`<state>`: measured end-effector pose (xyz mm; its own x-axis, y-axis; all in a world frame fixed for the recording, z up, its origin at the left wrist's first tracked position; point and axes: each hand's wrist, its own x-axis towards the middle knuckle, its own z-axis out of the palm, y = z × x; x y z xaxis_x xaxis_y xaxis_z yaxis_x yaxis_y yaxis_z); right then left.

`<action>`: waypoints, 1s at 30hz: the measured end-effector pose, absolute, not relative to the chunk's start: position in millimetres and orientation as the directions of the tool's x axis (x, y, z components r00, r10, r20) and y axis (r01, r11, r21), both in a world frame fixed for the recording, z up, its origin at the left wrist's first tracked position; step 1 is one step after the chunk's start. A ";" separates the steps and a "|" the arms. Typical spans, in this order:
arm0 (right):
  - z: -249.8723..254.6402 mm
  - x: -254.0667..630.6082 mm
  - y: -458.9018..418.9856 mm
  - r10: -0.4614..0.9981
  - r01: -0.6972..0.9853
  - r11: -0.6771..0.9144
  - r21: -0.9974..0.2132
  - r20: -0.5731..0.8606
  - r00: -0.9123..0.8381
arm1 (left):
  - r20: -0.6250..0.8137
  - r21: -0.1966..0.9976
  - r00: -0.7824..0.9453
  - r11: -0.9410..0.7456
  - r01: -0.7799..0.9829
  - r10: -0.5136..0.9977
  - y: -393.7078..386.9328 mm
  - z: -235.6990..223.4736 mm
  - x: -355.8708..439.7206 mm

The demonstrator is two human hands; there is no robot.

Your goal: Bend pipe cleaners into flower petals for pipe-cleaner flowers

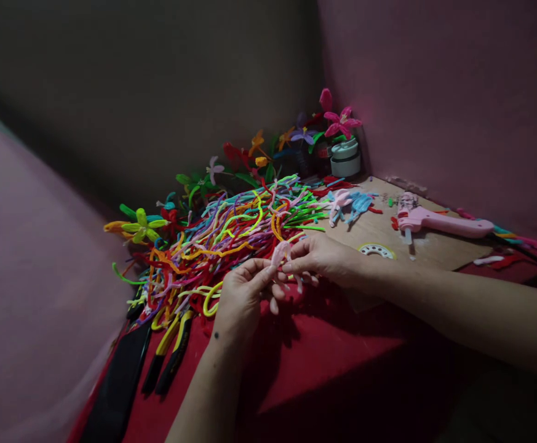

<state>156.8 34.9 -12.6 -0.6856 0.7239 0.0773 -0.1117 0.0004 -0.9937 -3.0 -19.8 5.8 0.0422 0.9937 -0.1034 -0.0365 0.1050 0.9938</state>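
Note:
Between my two hands is a light pink pipe cleaner [280, 253], bent into a looped petal shape, with a loose end hanging below. My left hand [246, 295] pinches it from the left between thumb and fingers. From the right, my right hand [317, 258] grips the same piece, its fingertips close to the left thumb. Just behind the hands spreads a large heap of multicoloured pipe cleaners [222, 231]. Pink and blue bent pieces [341, 202] lie on a tan board [427, 258] to the right.
A pink hot glue gun [453, 221] and a white roll of tape [376, 250] rest on the board. Yellow-black pliers [169, 354] and a long black object [118, 381] lie at left on the red tabletop [305, 351]. Pipe-cleaner flowers [342, 123] and a pale jar [346, 159] stand along the walls.

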 end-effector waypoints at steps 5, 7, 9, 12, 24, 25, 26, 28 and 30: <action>-13.2 155.7 34.3 0.708 -0.213 -0.166 -0.963 0.034 -0.706 | -0.073 0.997 0.000 0.073 0.012 0.997 -20.5 7.8 -4.5; -12.2 154.0 32.6 0.699 -0.285 -0.263 -0.922 0.022 -0.715 | -0.040 0.999 0.012 0.040 0.008 0.999 -21.2 8.6 -3.9; -10.6 152.9 30.3 0.699 -0.341 -0.316 -0.885 0.026 -0.714 | -0.011 1.000 0.014 0.011 0.014 1.000 -21.9 9.2 -3.2; -8.3 152.1 26.6 0.695 -0.385 -0.351 -0.853 0.039 -0.718 | 0.015 0.999 -0.004 -0.015 0.051 1.000 -22.5 9.8 -2.5; -8.5 147.0 25.3 0.864 -0.527 -0.131 -0.839 0.164 -0.476 | 0.099 0.975 -0.082 -0.080 0.205 0.992 -23.8 2.4 10.7; -9.5 146.9 25.7 0.864 -0.522 -0.118 -0.845 0.172 -0.473 | 0.108 0.974 -0.086 -0.088 0.209 0.990 -24.3 2.1 11.5; -10.6 146.9 26.2 0.862 -0.517 -0.108 -0.849 0.179 -0.474 | 0.119 0.971 -0.088 -0.097 0.217 0.989 -24.8 1.9 12.0; -12.3 146.9 27.1 0.861 -0.503 -0.086 -0.860 0.190 -0.472 | 0.135 0.965 -0.090 -0.110 0.237 0.987 -25.9 2.0 12.3; -12.6 147.1 27.4 0.866 -0.482 -0.060 -0.874 0.194 -0.461 | 0.141 0.960 -0.088 -0.115 0.254 0.986 -27.1 2.2 12.0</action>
